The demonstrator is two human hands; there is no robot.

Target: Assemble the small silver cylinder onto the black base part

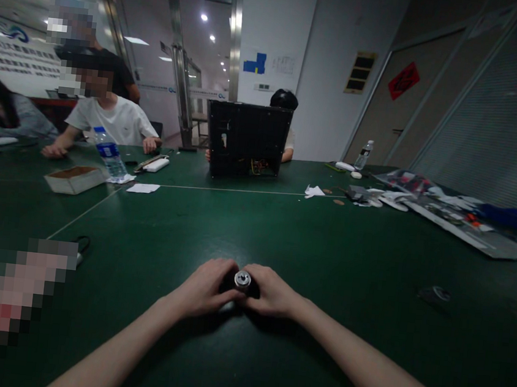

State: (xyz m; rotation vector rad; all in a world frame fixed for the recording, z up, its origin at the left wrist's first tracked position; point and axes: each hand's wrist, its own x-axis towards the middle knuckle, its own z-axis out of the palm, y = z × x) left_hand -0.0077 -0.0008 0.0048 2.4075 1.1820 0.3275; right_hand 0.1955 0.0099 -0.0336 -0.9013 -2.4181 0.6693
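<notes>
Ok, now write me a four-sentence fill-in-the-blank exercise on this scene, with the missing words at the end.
1. The left hand and right hand hold a small metal cylinder above a table coloured ____.
2. The bottle near the open box has a cap coloured ____.
3. In the picture, that box lies to the ____ of that bottle.
4. The big case across the table is coloured ____.

Missing words: green; blue; left; black.

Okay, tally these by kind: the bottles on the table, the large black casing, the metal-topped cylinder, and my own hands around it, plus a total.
Bottles: 2, blue-capped bottle and white-capped bottle
Large black casing: 1
Metal-topped cylinder: 1
Your hands: 2, left hand and right hand
Total: 6
</notes>
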